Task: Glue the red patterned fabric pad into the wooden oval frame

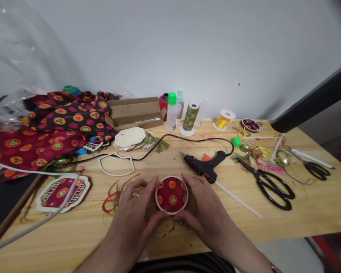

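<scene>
Background: pale wall above a light wooden table (309, 212) that spans the frame.
Left edge: patterned fabric (59, 117) in folds; below it, a shaped plaque (62, 192) with a cable across it.
Upper centre: open cardboard box (136, 112), then a green-capped bottle (172, 113) and an olive thread spool (190, 118).
Lower centre: left hand (133, 208) and right hand (206, 208) grip opposite sides of a round fabric-covered disc (172, 195), fingertips and thumbs at its pale rim.
Right of centre: black glue gun (206, 165) lying just beyond the right hand, white stick at its rear.
Right: black-handled scissors (267, 184), lying open.
</scene>
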Motion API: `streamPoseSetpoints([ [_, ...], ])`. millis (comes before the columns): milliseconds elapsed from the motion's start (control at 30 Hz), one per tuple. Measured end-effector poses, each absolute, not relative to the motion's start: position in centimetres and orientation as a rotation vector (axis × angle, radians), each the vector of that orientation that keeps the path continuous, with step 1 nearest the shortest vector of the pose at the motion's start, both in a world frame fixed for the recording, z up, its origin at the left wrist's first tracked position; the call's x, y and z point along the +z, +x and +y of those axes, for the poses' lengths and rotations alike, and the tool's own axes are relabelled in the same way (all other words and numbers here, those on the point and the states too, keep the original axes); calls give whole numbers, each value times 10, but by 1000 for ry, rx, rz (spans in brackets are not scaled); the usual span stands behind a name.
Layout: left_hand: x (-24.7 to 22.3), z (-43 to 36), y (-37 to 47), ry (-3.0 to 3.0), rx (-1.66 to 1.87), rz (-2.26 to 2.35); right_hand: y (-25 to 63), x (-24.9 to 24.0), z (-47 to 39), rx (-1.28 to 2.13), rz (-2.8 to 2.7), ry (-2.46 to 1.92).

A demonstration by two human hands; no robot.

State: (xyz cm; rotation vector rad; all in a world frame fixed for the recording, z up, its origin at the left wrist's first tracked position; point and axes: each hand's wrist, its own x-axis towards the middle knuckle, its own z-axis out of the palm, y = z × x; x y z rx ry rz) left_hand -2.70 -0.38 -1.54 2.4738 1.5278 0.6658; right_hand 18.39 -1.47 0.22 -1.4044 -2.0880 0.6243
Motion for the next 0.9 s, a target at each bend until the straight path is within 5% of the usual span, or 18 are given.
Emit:
streamPoseSetpoints([
  [900, -9, -5, -25, 2308, 807, 1506, 187, -1, -13, 509, -1986, -1366],
])
